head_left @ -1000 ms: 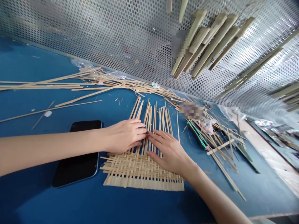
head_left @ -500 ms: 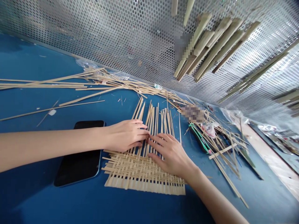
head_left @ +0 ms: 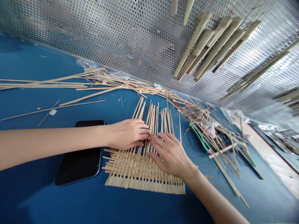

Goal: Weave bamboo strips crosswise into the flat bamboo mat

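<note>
A partly woven mat (head_left: 142, 168) of pale bamboo strips lies flat on the blue table. Its loose upright strips (head_left: 151, 115) fan out away from me. Across those strips rests my left hand (head_left: 129, 134), palm down, fingers stretched and thumb apart. From the other side, my right hand (head_left: 169, 152) lies over the mat's upper right part with its fingers spread. The fingertips of both hands meet on the strips near the middle. No grip on a strip can be made out there, since the hands cover that spot.
A black phone (head_left: 78, 165) lies under my left forearm. To the right is a green-and-black handled tool (head_left: 199, 137) beside a heap of bamboo scraps (head_left: 224, 149). Long strips (head_left: 70, 84) run along a perforated metal panel (head_left: 116, 37) at the back.
Both hands have shifted very slightly to the right at the fingertips. The mat and the things around it look the same.
</note>
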A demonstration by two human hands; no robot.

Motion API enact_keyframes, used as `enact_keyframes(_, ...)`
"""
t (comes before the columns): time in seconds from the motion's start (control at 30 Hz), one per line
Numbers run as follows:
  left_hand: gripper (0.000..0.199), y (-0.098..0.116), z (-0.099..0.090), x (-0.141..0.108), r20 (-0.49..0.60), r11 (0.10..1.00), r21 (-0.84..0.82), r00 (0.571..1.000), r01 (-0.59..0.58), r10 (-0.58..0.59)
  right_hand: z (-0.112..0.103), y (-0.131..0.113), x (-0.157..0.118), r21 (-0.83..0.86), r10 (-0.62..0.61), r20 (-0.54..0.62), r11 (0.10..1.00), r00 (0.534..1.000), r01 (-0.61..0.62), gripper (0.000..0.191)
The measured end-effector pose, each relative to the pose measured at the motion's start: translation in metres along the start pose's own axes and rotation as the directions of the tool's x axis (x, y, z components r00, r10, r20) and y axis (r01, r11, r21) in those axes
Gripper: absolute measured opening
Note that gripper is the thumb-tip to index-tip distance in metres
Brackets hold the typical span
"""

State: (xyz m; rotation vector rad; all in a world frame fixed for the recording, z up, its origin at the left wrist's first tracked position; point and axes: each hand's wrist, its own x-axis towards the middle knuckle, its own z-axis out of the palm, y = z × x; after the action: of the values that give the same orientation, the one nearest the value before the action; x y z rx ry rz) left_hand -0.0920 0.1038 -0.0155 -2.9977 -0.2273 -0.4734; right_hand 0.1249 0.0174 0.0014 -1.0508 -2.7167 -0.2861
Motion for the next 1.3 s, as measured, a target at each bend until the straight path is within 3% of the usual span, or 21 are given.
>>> enact_keyframes(0.47, 0.030, 0.004, -0.003, 0.004, 0.057, 0.999, 0.051, 0.998, 0.006, -0.009, 0.000, 0.000, -0.001, 0.035, 0.026, 0.046, 0.999, 0.999, -0.027, 0.033)
enact_keyframes(0.7, 0.030, 0.000, 0.003, 0.004, -0.054, 1.000, -0.003, 0.998, 0.021, -0.021, 0.001, 0.000, -0.002, 0.084, 0.072, 0.054, 0.994, 0.996, -0.076, 0.037)
enact_keyframes(1.0, 0.032, -0.001, 0.001, 0.004, 0.005, 0.999, 0.033, 1.000, 0.016, -0.016, 0.002, 0.000, -0.005, 0.156, 0.112, 0.053, 0.980, 0.992, -0.119, 0.044)
enact_keyframes(1.3, 0.044, 0.004, -0.001, -0.004, 0.097, 0.993, -0.045, 0.990, 0.110, -0.105, 0.007, 0.000, -0.007, 0.224, 0.173, 0.160, 0.953, 0.972, -0.206, 0.060)
